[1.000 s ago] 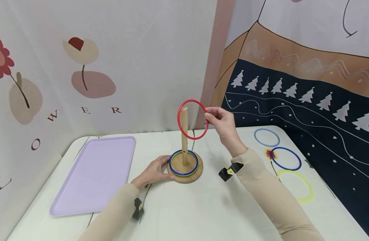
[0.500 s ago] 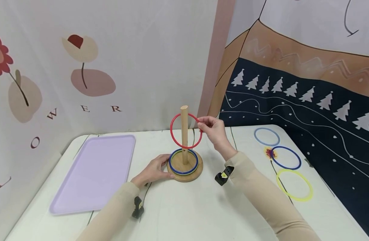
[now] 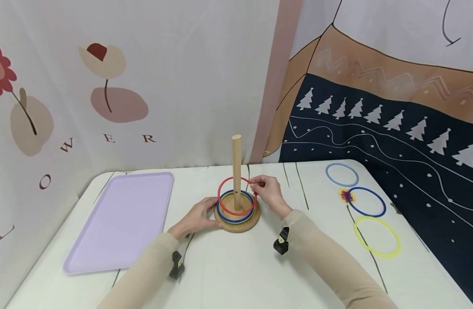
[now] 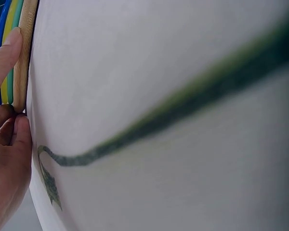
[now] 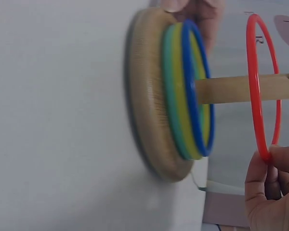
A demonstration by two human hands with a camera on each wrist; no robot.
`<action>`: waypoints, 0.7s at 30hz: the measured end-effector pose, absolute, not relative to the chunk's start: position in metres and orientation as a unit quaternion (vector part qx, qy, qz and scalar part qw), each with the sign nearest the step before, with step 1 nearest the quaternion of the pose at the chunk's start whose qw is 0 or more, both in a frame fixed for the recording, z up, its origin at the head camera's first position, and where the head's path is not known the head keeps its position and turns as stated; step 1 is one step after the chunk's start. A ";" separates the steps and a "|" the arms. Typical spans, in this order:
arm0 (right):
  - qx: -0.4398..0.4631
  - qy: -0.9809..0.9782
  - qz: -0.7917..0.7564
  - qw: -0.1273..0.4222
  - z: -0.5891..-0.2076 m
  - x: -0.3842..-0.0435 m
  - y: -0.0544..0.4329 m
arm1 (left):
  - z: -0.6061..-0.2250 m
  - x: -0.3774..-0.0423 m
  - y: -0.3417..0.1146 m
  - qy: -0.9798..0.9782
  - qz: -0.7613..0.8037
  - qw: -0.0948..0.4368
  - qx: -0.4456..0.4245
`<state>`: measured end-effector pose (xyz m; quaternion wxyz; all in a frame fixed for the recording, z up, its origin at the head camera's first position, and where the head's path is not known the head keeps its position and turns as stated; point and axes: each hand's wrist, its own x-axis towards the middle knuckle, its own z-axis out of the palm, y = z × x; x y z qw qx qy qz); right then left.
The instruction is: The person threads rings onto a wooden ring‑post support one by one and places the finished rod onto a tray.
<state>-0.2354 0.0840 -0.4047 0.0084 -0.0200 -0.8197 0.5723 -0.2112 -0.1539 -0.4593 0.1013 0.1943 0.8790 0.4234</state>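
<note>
A wooden peg rises from a round wooden base in the middle of the white table. Blue, yellow and green rings lie stacked on the base. My right hand pinches a red ring that circles the peg, a little above the stack. In the right wrist view the red ring hangs clear of the stacked rings. My left hand rests against the base's left edge, fingers touching its rim.
A lilac tray lies at the left of the table. Three loose rings sit at the right: light blue, dark blue and yellow. Printed cloth backdrops stand close behind the table.
My right hand brought the red ring from the peg's top down over the peg to just above the stacked rings. The left hand stayed at the base.
</note>
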 end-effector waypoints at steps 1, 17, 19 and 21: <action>-0.017 -0.824 0.566 0.008 -0.406 -0.235 0.083 | -0.459 -0.211 -0.154 0.879 0.424 0.101 0.194; 0.005 -0.880 0.475 0.032 -0.426 -0.238 0.076 | -0.459 -0.211 -0.154 0.879 0.425 0.097 0.195; 0.010 -0.884 0.465 0.037 -0.428 -0.239 0.076 | -0.459 -0.211 -0.154 0.879 0.424 0.097 0.196; 0.011 -0.887 0.461 0.040 -0.429 -0.240 0.075 | -0.459 -0.211 -0.154 0.878 0.425 0.095 0.197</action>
